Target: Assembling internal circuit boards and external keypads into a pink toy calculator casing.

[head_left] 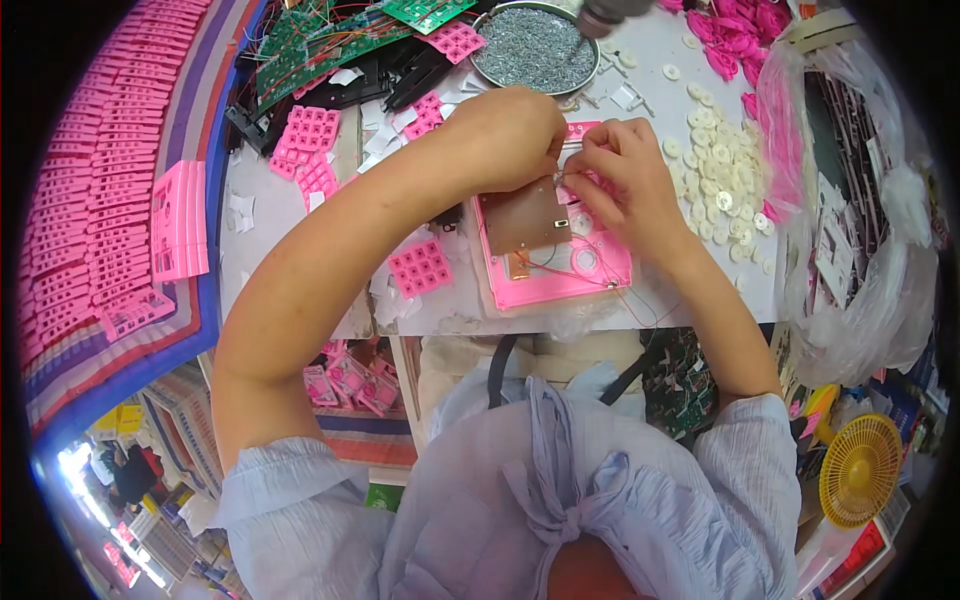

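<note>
A pink plastic casing (pixel 525 291) lies open on the table in front of me. Inside it sits a brown circuit board (pixel 522 222), with thin wires (pixel 570 272) running across the lower right part. My left hand (pixel 515 138) is curled closed over the casing's far edge, its fingertips mostly hidden. Close beside it, my right hand (pixel 625 178) has thumb and fingers pinched together above the board's upper right corner. What either hand grips is too small or too hidden to tell.
Beyond the hands stands a round metal dish of screws (pixel 530 48). White plastic discs (pixel 722 165) lie to the right, near a clear plastic bag (pixel 850 290). Pink keypads (pixel 420 268) and green circuit boards (pixel 320 65) are at left. Stacked pink casings (pixel 110 170) fill the far left.
</note>
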Demonstrator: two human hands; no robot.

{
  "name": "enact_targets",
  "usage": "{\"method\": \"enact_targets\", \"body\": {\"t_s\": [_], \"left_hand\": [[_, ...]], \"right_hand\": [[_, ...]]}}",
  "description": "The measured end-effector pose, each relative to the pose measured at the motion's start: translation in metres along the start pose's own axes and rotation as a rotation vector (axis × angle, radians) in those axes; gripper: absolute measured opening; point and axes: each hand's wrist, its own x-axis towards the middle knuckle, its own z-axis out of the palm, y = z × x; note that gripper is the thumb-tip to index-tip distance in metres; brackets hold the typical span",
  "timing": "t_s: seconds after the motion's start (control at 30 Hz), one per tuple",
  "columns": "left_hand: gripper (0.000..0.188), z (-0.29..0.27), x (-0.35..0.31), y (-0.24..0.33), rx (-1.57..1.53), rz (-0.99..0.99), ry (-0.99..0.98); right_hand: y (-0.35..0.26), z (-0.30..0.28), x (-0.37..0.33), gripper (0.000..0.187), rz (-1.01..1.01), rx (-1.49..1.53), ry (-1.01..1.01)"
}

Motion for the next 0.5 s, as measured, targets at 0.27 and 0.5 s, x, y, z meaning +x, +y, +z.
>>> {"method": "enact_targets", "body": {"t_s": [0.27, 0.5], "left_hand": [[0.016, 0.014, -0.003, -0.009, 0.006, 0.054, 0.079], [0.018, 0.008, -0.001, -0.003, 0.036, 0.033, 0.038]], "right_hand": [[-0.003, -0.03, 0.021, 0.017, -0.353, -0.228, -0.357], [0.003, -0.036, 0.008, 0.024, -0.428, -0.198, -0.35]]}}
